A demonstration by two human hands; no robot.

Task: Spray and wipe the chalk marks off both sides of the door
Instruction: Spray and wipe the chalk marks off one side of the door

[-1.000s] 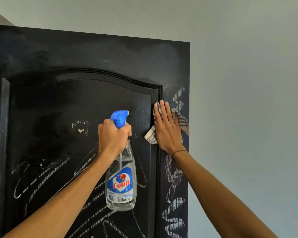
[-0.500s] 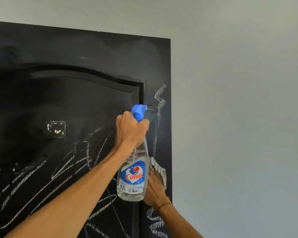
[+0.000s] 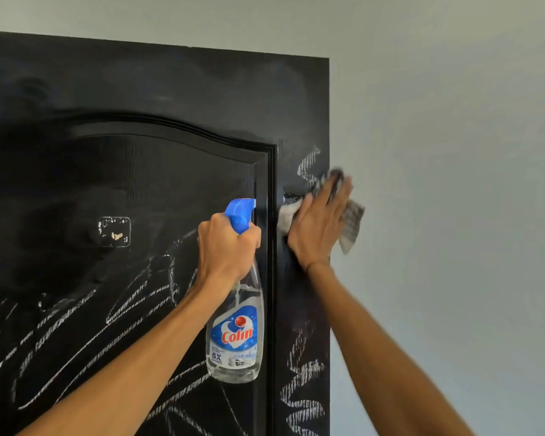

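Note:
A black panelled door (image 3: 139, 89) fills the left of the view, with white chalk scribbles (image 3: 76, 325) across its lower panel and a zigzag chalk mark (image 3: 302, 391) down its right stile. My left hand (image 3: 227, 247) grips the neck of a clear spray bottle (image 3: 235, 338) with a blue trigger head, held upright in front of the panel's edge. My right hand (image 3: 318, 221) presses a striped grey cloth (image 3: 351, 225) flat against the right stile, fingers straight, just below a remaining chalk mark (image 3: 309, 162). A wet streak shows left of the cloth.
A pale grey wall (image 3: 453, 184) lies to the right of the door's edge and above it. A small worn sticker patch (image 3: 114, 231) sits on the door panel to the left of the bottle.
My right hand with the cloth has come back up the stile from below the bottle to beside its head. The bottle has dropped slightly away from the stile.

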